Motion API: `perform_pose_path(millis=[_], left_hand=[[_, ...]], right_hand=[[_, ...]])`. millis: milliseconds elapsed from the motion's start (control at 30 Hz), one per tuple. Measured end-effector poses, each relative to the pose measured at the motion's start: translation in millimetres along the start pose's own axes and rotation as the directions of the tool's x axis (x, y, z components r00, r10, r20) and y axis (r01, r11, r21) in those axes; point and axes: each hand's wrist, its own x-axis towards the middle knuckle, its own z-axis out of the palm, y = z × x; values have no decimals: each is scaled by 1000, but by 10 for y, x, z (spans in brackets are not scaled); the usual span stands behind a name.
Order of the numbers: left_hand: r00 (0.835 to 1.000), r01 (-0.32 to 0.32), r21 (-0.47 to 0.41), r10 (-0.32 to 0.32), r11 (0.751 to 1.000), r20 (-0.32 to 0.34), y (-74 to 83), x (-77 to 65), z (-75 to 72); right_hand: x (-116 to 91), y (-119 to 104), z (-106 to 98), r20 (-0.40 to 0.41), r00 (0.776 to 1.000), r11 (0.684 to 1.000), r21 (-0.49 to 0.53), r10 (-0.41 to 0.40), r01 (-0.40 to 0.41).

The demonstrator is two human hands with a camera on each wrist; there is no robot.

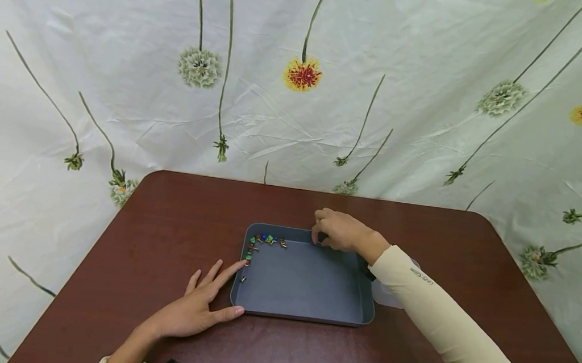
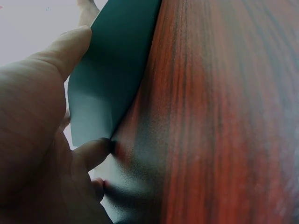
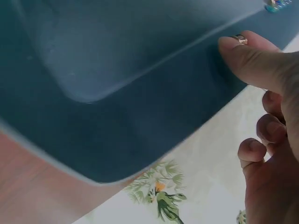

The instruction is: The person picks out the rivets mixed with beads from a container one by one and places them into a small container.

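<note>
Two hands work one tray. Right-hand fingers [image 3: 243,51] are curled at the tray's far rim, the thumb pressing on the rim with something small and metallic at its tip; it may be a pin, but that is too blurred to tell. The right hand [image 1: 340,231] sits at the tray's far right corner. Left-hand fingers [image 1: 222,273] lie straight and spread, index tip on the left rim, thumb [image 2: 93,151] against the near left corner; the left hand [image 1: 191,310] rests flat on the desk [image 1: 164,223] and grips nothing.

The tray [image 1: 306,314] lies flat in the middle of the desk, nearer the front edge. Pins [image 1: 266,239], coloured, cluster along its far left corner and down the left wall, well apart from the right hand.

To do this well, I judge the left hand should brace the tray firmly, so it does not slide while the right works. The right should pinch by the heads, away from the points, and lift gently so the loose pins do not scatter.

A clear lid or cup [image 1: 387,294] peeks out under the right sleeve [image 1: 444,319].
</note>
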Motion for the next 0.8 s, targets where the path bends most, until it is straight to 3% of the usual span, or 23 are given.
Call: perform_pose_path(millis=[333,800], left_hand=[[1000,2,-7,-2,1000,-5,-15,1,14],[1000,-4,-5,4,1000,-4,-11,5,13]], right_hand=[[-66,39,-139,-10,1000,996,92,14,-13],[-404,280,-310,-90,993,973,224,72,-51]])
